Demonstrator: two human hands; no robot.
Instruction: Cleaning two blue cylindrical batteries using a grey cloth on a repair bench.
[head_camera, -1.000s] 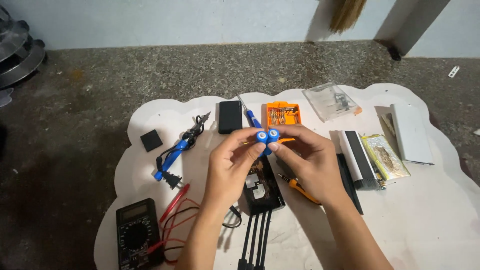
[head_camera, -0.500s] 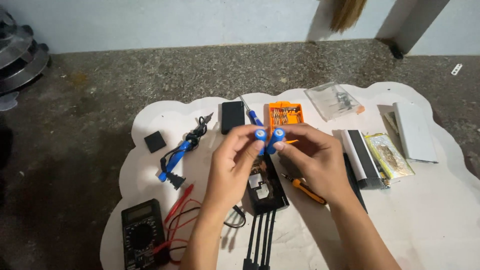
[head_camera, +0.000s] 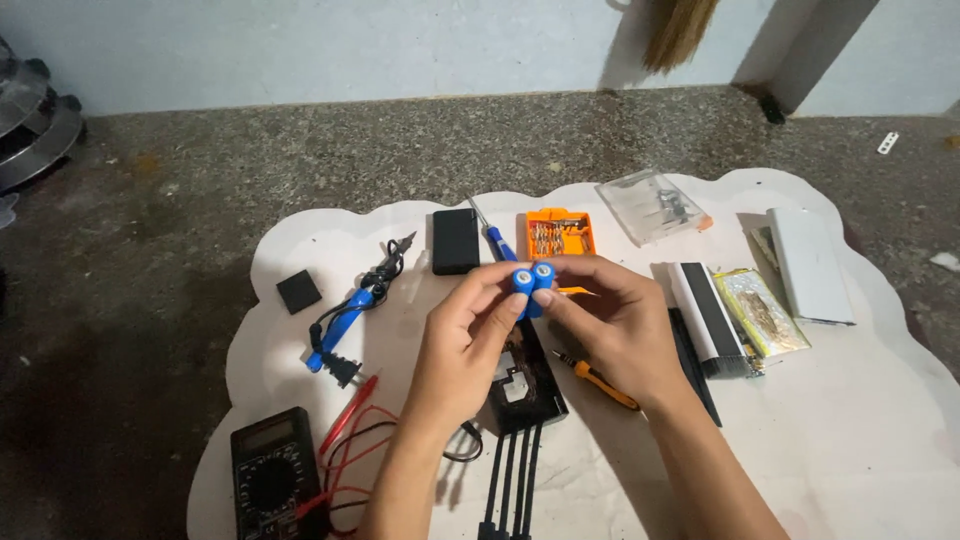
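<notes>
both hands (head_camera: 545, 320) hold 2 blue cells (head_camera: 531, 280) side by side; above white mat (head_camera: 850, 420)

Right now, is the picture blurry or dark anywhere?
Head view: soft, even light; the two blue batteries pinched by the left hand and right hand look sharp; faint shadows on the white mat; the floor's left edge is darker.

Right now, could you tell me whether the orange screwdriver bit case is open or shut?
Open. The orange bit case lies flat on the white mat with its rows of bits exposed, and a clear lid lies apart, to its right.
</notes>
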